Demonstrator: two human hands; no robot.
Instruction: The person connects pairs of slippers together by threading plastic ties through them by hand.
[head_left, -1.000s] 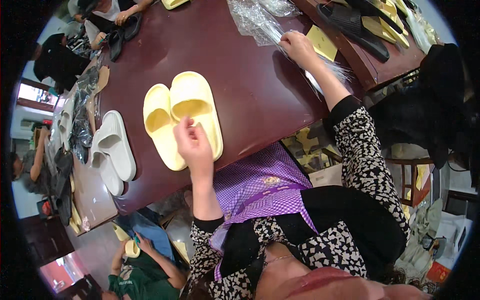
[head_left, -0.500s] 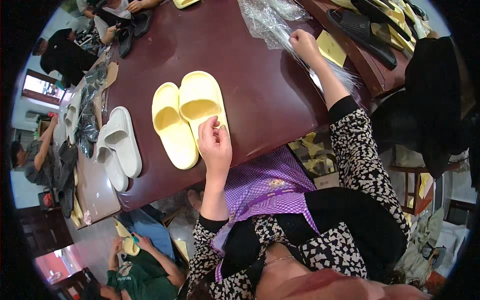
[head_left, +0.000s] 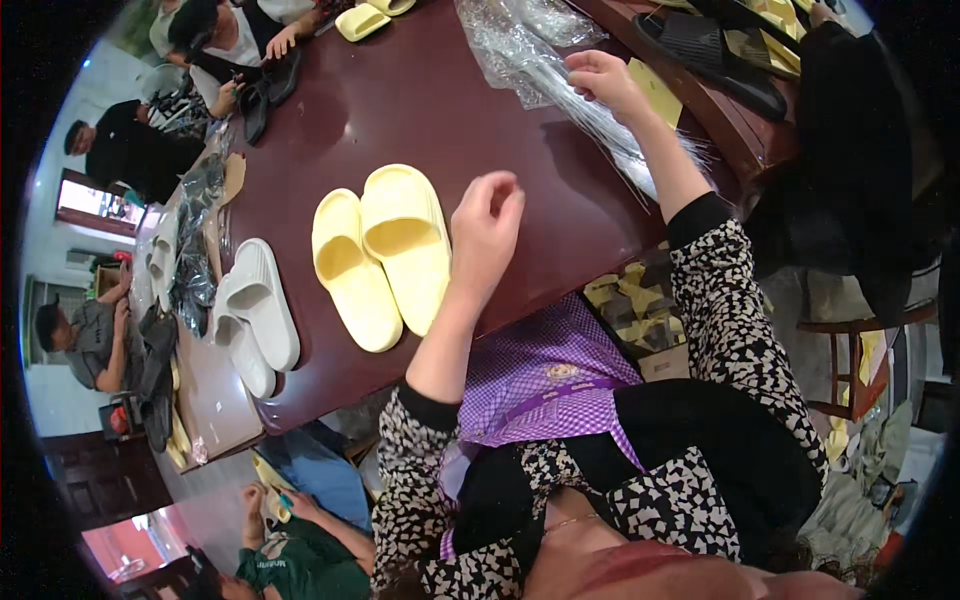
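Bagging looks underway: your right hand (head_left: pixel 600 82) pinches the clear plastic bags (head_left: pixel 560 80) far right, your left hand (head_left: pixel 487 222), fingers curled empty, hovers beside the 2 yellow slippers (head_left: pixel 385 255). Next needs 1 bag separated.

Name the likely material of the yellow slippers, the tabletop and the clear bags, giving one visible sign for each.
Yellow slippers: probably moulded foam, matte, thick and seamless. Tabletop: seemingly lacquered wood, dark red-brown with a soft sheen. Clear bags: thin plastic film, see-through, crinkled and glinting.
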